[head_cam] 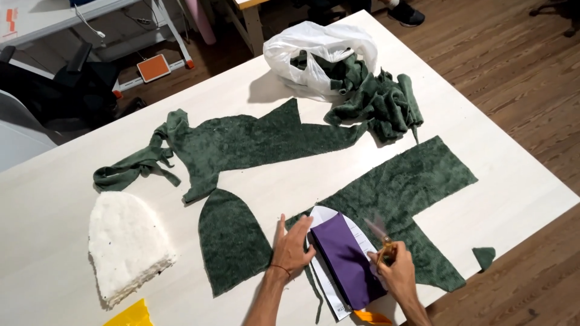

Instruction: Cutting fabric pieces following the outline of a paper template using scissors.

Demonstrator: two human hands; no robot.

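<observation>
1. Our left hand lay flat, fingers spread, pressing on the green cloth at the left edge of the paper pattern.
2. Our right hand was closed round scissors; the blades were blurred, so we couldn't tell how far apart they stood.
3. The cloth sat at the near edge of the worktop, right of centre, with the pattern on top of it.
4. We judged the cloth soft, light and floppy, likely to creep under the blades. Best pinned flat close to the cut line, not lifted by an edge.
5. Look: dark green, fuzzy nap, matte, roughly L-shaped with straight cut edges. A purple sheet covered most of the white pattern.
6. A rounded cut piece of the same green lay just left of the left hand.
7. Farther back: a long ragged green offcut, and a white plastic bag with crumpled green scraps spilling out.
8. A white fluffy dome-shaped piece lay well to the left.
</observation>
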